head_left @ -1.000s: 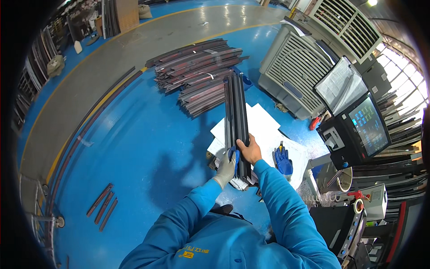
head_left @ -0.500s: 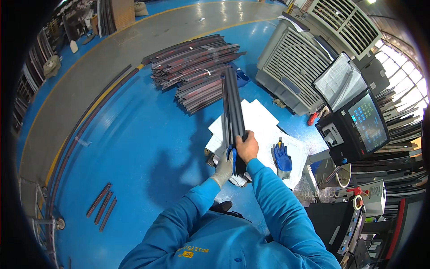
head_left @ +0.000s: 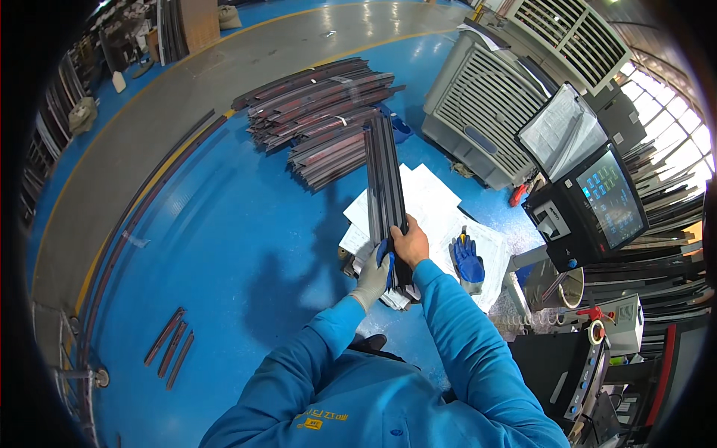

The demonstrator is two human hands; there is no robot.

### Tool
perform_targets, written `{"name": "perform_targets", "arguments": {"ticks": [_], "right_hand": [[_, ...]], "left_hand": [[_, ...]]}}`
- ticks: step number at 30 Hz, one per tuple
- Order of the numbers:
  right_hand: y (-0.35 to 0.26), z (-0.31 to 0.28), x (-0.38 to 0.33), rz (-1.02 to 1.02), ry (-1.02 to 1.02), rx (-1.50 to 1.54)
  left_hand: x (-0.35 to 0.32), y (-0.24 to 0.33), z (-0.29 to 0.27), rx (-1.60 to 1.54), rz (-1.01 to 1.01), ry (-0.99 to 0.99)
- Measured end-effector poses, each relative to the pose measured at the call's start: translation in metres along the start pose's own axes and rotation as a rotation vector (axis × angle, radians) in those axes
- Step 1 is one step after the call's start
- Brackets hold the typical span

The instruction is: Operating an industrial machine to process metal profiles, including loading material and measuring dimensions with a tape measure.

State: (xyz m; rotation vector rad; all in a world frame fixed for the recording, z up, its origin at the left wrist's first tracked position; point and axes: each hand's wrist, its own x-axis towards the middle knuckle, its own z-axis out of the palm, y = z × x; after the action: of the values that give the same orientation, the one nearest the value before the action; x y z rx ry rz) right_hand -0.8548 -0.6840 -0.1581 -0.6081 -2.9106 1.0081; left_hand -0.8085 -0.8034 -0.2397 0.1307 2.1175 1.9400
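Observation:
Between my hands is a bundle of long dark profile strips (head_left: pixel 385 175), pointing away from me over a paper-covered stand. My left hand (head_left: pixel 375 272), in a grey glove with blue-coated fingers, grips the bundle's near end from the left side. My right hand (head_left: pixel 411 243) is bare and closed round its right side, thumb on top. White paper sheets (head_left: pixel 432 190) lie beneath the strips. To the right of my right hand, a blue and grey work glove (head_left: pixel 468 261) rests on the papers, a small yellow-and-dark tool at its top.
A large stack of dark profiles (head_left: pixel 321 112) lies on the blue floor ahead. Three short pieces (head_left: pixel 170 347) are at the lower left, with long strips (head_left: pixel 142 201) beyond. A grey air cooler (head_left: pixel 485 112) and a screen on a stand (head_left: pixel 609 201) are to the right.
The bundle has turned in my hands, so its grooved faces now show more broadly. Both hands keep hold of it in nearly the same place.

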Motion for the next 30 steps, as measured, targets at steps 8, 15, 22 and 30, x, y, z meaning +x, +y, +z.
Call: {"name": "perform_targets", "arguments": {"ticks": [8, 15, 22, 30], "right_hand": [[0.003, -0.011, -0.010, 0.087, 0.038, 0.053], [0.048, -0.032, -0.040, 0.089, 0.124, 0.236], [0.057, -0.058, -0.127, 0.088, 0.204, 0.611], [0.018, -0.061, -0.209, -0.107, -0.611, 1.057]], "left_hand": [[-0.004, 0.004, -0.004, -0.026, -0.014, 0.050], [-0.013, 0.056, -0.018, -0.083, 0.155, 0.067], [-0.045, 0.130, -0.016, -0.096, 0.423, 0.062], [-0.202, 0.270, 0.137, -0.440, 1.089, -1.014]]}}
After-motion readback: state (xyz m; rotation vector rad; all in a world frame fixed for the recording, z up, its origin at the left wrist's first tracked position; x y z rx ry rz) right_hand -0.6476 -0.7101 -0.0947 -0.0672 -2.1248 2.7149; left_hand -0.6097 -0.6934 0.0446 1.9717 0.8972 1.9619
